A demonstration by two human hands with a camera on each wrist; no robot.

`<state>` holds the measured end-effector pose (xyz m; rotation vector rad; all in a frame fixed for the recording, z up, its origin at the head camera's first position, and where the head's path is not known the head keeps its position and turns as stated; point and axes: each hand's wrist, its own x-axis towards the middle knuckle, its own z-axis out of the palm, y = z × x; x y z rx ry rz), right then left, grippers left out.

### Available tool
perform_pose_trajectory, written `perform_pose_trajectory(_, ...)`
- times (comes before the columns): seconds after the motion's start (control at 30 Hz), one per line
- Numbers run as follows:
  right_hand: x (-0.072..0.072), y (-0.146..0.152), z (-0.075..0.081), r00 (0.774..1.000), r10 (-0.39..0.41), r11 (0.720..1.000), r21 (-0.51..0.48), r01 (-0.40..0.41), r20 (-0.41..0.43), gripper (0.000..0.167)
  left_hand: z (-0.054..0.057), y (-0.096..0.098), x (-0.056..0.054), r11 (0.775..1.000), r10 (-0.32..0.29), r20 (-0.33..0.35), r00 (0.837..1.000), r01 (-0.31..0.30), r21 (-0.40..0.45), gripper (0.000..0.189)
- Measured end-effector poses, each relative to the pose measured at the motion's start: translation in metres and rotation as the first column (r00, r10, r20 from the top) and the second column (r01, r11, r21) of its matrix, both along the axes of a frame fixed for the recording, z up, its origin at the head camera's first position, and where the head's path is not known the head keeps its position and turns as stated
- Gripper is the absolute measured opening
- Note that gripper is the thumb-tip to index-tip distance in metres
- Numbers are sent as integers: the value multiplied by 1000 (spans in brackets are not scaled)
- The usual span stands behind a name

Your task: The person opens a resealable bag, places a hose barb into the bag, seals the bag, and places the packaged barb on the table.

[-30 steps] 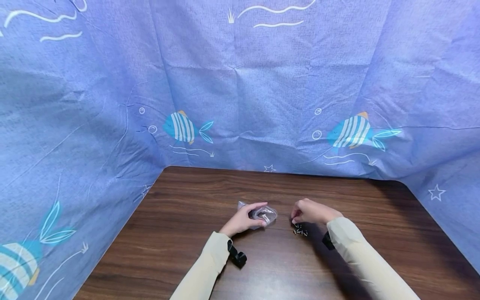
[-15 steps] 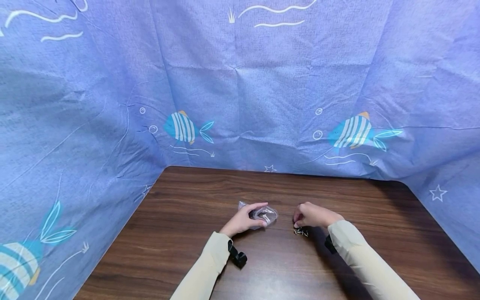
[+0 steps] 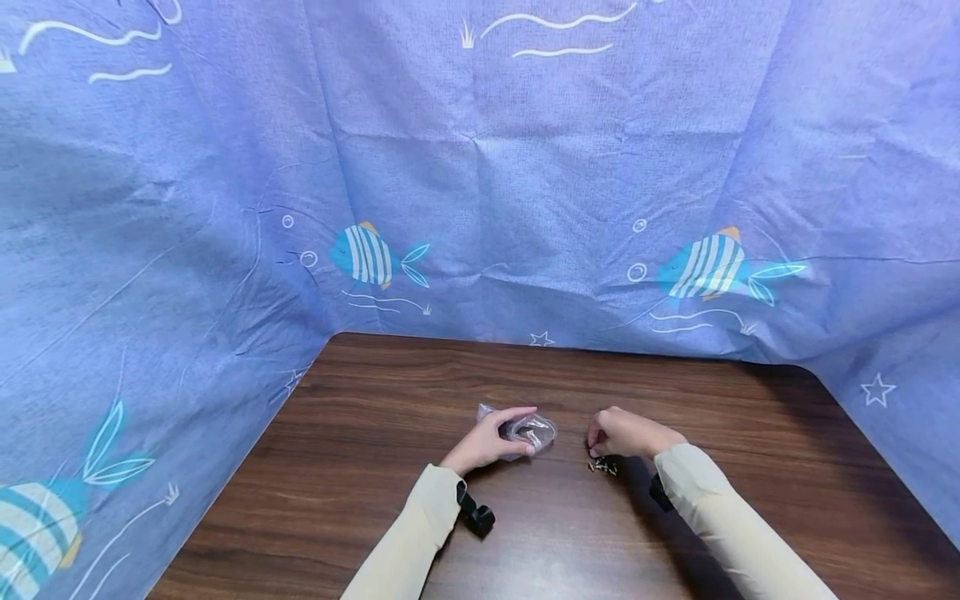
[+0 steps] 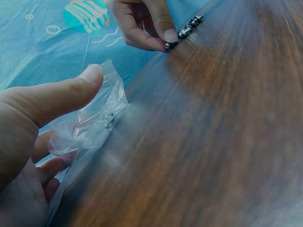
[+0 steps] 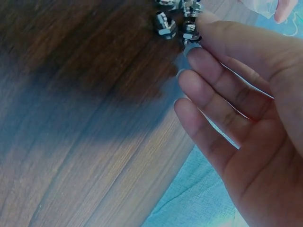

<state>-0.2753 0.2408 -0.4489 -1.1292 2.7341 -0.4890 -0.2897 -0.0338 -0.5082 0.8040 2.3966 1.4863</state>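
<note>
My left hand curves its thumb and fingers round a crumpled clear plastic bag lying on the table. Through the film in the left wrist view, a few small metal pieces show. To the right, my right hand reaches down to a small pile of silvery metal fittings. In the right wrist view its thumb and index finger pinch one threaded metal fitting with a hex collar, at the edge of the pile. Another fitting lies right beside it. The other fingers of that hand are loosely bent.
The dark wood-grain table has its far edge against a blue fabric curtain printed with fish. The curtain also hangs along the left and right sides. A black strap mount sits on the left wrist.
My right hand has shifted slightly down and to the right, its fingertips lower over the fittings. The left hand keeps its place at the bag.
</note>
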Motion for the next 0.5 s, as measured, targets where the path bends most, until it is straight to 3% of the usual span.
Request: perform_pose_trajectory(0.5,3,-2,1,1000,-3,1000,11,4,-21,11,1,0,1,1000,-1,-5,1000,1,-10,63)
